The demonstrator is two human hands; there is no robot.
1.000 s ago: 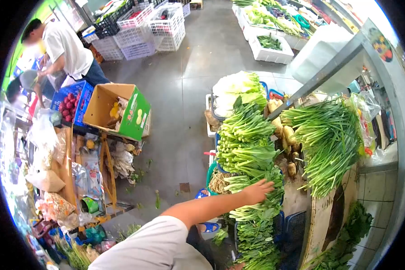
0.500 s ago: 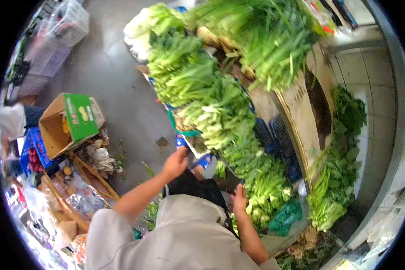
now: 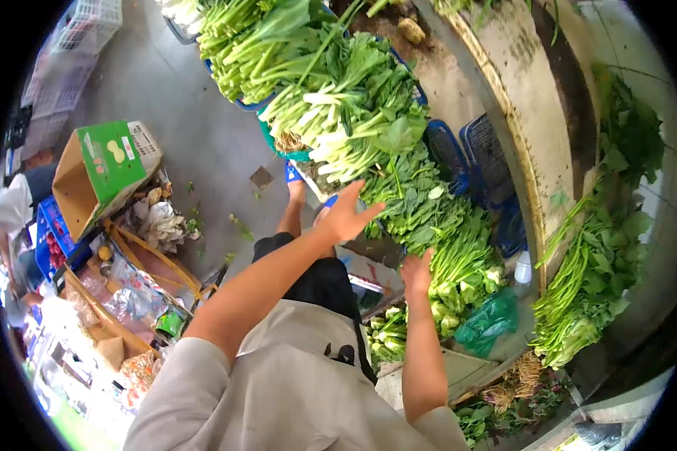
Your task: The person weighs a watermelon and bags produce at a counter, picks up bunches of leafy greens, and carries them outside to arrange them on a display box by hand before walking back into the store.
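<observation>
My left hand [image 3: 350, 216] is stretched forward over the near side of the stall, fingers spread and nothing in them. It hovers beside the leafy greens [image 3: 410, 192], close to the pale-stemmed bundles [image 3: 335, 124]. My right hand [image 3: 416, 274] is at the edge of the green-stemmed bunches [image 3: 462, 263], thumb and fingers apart. Whether it touches their leaves I cannot tell. Below these bunches lies a crumpled green plastic bag [image 3: 489, 323]. Thick-stemmed greens [image 3: 387, 334] sit lower, beside my right forearm.
Blue baskets [image 3: 447, 154] stand behind the greens. More leafy bunches [image 3: 579, 286] lie on the right. To the left are an open green cardboard box [image 3: 113, 161], a wooden-framed bin of plastic waste [image 3: 180, 274] and stacked white crates [image 3: 64, 83]. Another person's sleeve [image 3: 19, 199] shows at far left.
My left hand has reached forward and right toward the greens, and its fingers have spread. My right hand has moved slightly up along the stall. The view has shifted closer to the near bunches.
</observation>
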